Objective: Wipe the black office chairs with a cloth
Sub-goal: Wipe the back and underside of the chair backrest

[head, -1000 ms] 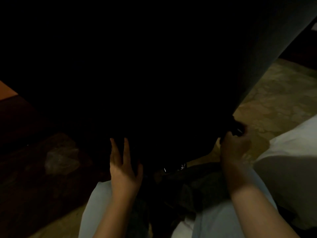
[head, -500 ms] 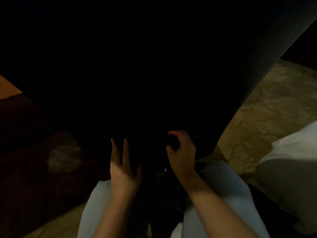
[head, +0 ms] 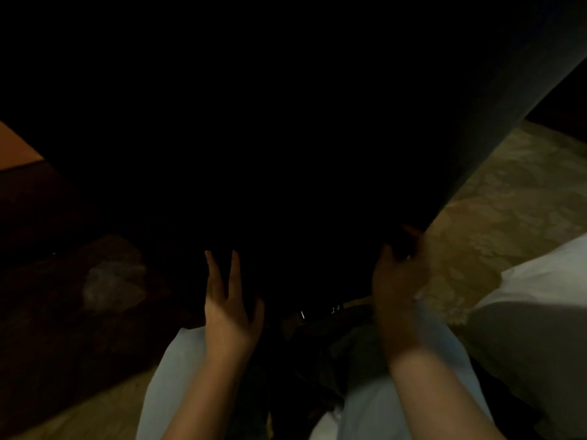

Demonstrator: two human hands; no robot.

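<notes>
A black office chair (head: 286, 138) fills most of the head view, very dark, with its right edge catching a little light. My left hand (head: 227, 309) presses flat on the chair's lower part with straight fingers. At the chair's lower right edge, my right hand (head: 397, 281) has its fingers curled round a dark cloth (head: 401, 247) and holds it against the chair. Most of the cloth is lost in shadow.
Patterned beige carpet (head: 508, 201) lies to the right of the chair. A white padded thing (head: 540, 312) sits at the right edge. Dark wooden furniture (head: 47, 217) stands at the left. My knees in light trousers (head: 178, 376) are below the hands.
My right hand slid left along the chair's lower part, then back right to its edge. My left hand has stayed in place.
</notes>
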